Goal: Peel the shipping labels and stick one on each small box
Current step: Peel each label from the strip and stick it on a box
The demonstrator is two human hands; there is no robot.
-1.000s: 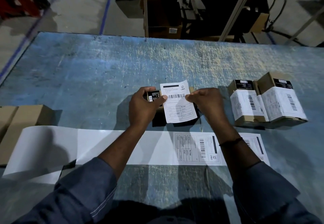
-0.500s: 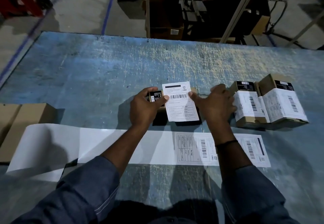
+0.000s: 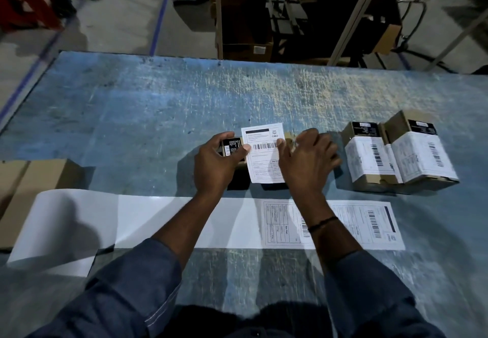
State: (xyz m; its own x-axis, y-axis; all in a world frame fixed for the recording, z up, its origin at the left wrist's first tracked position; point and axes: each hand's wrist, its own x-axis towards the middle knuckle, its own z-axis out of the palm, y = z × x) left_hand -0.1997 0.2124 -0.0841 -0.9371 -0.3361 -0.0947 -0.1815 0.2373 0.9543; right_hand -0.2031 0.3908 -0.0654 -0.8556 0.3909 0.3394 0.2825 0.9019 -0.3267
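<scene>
Fingers (image 3: pixel 239 150) of my left hand (image 3: pixel 216 164) clasp the small box (image 3: pixel 231 147) while my right hand (image 3: pixel 307 164) lies spread, smoothing its shipping label (image 3: pixel 264 160); right of it two labelled boxes (image 3: pixel 369 158) are done, and nearer me two unpeeled labels (image 3: pixel 285 225) remain.

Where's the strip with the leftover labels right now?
In the head view the label strip lies flat on the table under both forearms, two unpeeled labels at its right end.
</scene>
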